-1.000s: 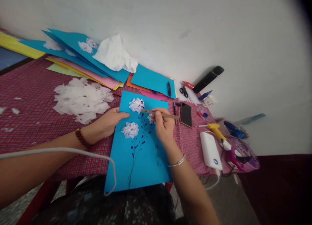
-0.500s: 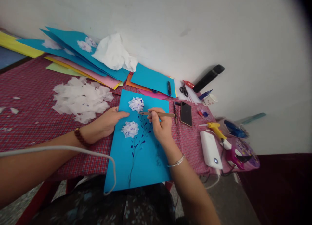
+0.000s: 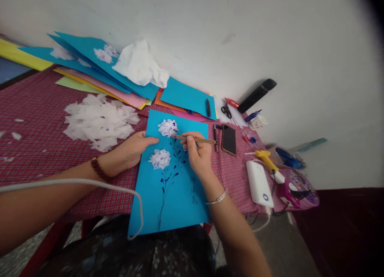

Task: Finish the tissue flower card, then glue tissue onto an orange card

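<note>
A blue sheet of card (image 3: 180, 197) lies at the table's front edge, bearing painted dark-blue stems and leaves. Two flower heads of crumpled white tissue with purple flecks sit on it, an upper flower (image 3: 168, 128) and a lower flower (image 3: 160, 159). My left hand (image 3: 135, 149) grips the card's left edge, thumb on top and fingers mostly hidden. In my right hand (image 3: 198, 151) a flat wooden stick (image 3: 205, 140) is pinched, its tip near the bottom of the upper flower.
White tissue pieces (image 3: 102, 121) lie in a heap on the left. Behind stand blue cards (image 3: 87, 49) and a crumpled white cloth or tissue (image 3: 139, 65). To the right are a phone (image 3: 229, 139), a glue gun (image 3: 266, 160), a power bank (image 3: 259, 185) and scissors (image 3: 226, 111).
The stick's tip has shifted slightly up toward the upper flower. My left hand stays on the card's edge.
</note>
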The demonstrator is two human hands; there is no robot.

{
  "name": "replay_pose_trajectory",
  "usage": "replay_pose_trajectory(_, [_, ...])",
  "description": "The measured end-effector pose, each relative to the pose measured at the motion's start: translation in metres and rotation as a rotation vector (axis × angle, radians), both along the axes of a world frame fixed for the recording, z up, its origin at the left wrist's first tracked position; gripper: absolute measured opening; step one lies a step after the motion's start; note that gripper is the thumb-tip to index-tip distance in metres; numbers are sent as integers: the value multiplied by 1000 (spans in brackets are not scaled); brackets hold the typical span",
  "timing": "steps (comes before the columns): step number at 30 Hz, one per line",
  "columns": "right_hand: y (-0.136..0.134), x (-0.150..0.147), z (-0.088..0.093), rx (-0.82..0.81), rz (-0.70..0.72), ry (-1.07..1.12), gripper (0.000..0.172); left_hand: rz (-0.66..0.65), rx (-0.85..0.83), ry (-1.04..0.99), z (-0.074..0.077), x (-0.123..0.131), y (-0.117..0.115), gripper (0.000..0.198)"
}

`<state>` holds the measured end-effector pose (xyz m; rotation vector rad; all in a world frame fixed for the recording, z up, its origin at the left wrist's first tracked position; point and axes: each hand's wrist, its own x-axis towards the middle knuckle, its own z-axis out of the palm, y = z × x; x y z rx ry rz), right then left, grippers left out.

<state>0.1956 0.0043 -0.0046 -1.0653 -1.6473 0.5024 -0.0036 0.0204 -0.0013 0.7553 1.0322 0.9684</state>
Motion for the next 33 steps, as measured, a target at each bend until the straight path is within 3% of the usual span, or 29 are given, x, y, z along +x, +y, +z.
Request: replay_pose_trajectory(33, [0,3,-1,18,3,-102,25,-14,-12,1,1,0,0,22])
